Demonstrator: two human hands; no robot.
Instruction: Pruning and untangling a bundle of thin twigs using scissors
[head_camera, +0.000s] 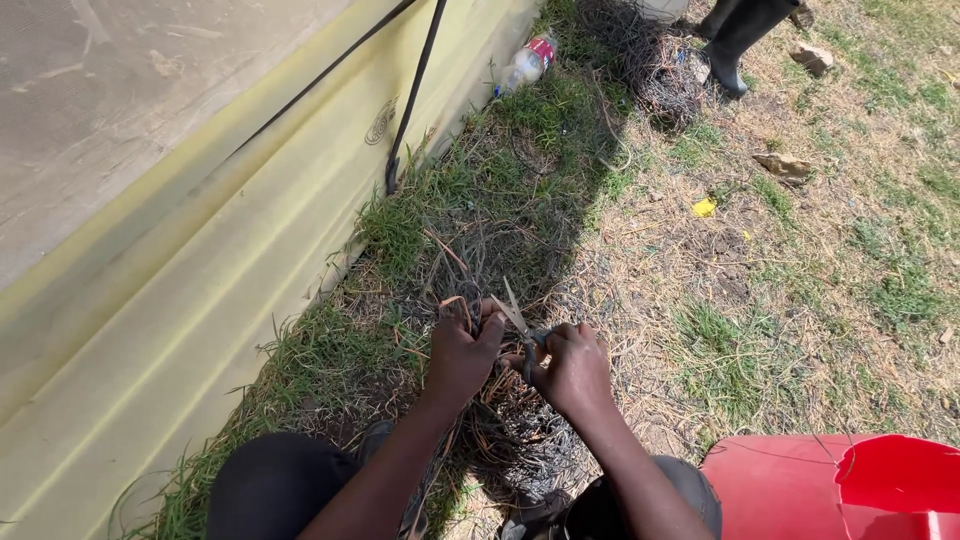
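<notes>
Thin wire (455, 300) between left fingers (490, 325), pliers (522, 325) right

Counts beside the yellow corrugated sheet (250, 250)

Two hands, left hand (462, 352) and right hand (575, 368); one pair of scissors (520, 325); one plastic bottle (527, 63) at the sheet's far end; one red container (850, 485); two stones (785, 166); one boot (735, 40).

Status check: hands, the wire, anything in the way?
Left hand pinching thin wire strands. Right hand gripping pliers at the strands. Tangled wire pile between knees; red bucket at right.
</notes>
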